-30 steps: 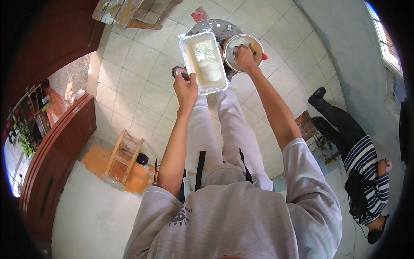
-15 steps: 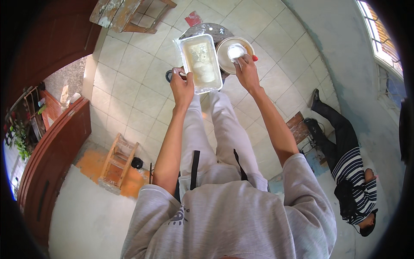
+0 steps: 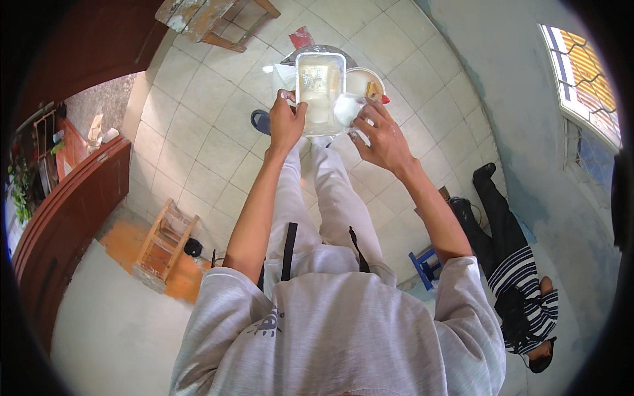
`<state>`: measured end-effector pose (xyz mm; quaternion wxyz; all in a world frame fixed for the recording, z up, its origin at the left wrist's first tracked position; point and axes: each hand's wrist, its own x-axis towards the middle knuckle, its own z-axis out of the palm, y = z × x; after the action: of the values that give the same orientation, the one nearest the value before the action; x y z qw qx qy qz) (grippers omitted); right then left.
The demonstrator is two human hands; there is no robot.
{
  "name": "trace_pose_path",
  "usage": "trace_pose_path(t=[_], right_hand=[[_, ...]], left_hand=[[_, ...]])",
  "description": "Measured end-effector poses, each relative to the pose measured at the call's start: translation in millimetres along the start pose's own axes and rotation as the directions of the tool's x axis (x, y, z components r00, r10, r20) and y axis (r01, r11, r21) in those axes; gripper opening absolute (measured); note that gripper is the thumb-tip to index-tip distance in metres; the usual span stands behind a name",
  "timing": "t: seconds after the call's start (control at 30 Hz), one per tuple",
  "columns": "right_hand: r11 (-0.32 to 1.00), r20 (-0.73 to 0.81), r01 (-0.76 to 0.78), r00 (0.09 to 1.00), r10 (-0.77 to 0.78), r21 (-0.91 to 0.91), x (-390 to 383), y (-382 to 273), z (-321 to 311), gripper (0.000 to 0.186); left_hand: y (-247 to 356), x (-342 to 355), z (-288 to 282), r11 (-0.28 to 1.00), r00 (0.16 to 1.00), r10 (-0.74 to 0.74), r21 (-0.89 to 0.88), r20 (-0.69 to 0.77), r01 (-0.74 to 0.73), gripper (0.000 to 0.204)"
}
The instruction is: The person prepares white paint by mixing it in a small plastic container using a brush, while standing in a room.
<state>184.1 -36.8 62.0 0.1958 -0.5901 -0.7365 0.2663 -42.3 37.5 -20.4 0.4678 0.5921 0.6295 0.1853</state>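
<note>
A white rectangular plastic tub (image 3: 321,55) is in front of me, with pale, whitish contents that I cannot identify. My left hand (image 3: 288,127) grips its near left side, thumb against the rim. At the tub's right side my right hand (image 3: 386,140) holds a small round white thing, perhaps a cup or a bag (image 3: 347,111), between bent fingers; its kind is unclear. Just beyond the right hand stands a round pale bucket (image 3: 360,80), with something yellow-brown and a red piece at its rim.
A dark round stool top (image 3: 325,49) lies behind the tub. Wooden stools stand at the upper left (image 3: 218,23) and lower left (image 3: 166,241). A dark slipper (image 3: 260,121) is on the tiled floor. To the right is a person in a striped top (image 3: 528,290), near a blue stool (image 3: 426,267).
My right hand has come back from above the bucket to the tub's right side, bringing the round white thing. The yellow-brown thing in the bucket now shows. The tub has shifted slightly right.
</note>
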Motion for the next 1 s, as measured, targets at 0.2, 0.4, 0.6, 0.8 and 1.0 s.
trace_pose_path(t=[0.2,0.4,0.6,0.8,1.0], right_hand=[[0.984,0.154,0.162,0.977,-0.149,-0.075,18,-12,-11,0.021],[0.973,0.243,0.2,0.955,-0.168,-0.117,30,-22,-19,0.021],[0.971,0.215,0.206,0.96,-0.177,-0.12,28,-19,-23,0.02],[0.992,0.019,0.122,0.992,-0.122,-0.024,6,4,-20,0.021],[0.988,-0.232,-0.119,0.963,0.14,0.104,-8,51,28,0.018]], left_hand=[[16,5,-7,0.996,0.999,0.048,-0.073,-0.019,-0.049,0.024],[22,7,-9,0.989,0.995,0.093,-0.113,-0.04,-0.097,0.024],[21,8,-9,0.988,0.994,0.093,-0.116,-0.057,-0.099,0.023],[13,9,-10,0.985,0.992,0.089,-0.138,-0.093,-0.101,0.022],[9,6,-13,0.991,0.994,0.044,-0.12,-0.104,-0.057,0.02]])
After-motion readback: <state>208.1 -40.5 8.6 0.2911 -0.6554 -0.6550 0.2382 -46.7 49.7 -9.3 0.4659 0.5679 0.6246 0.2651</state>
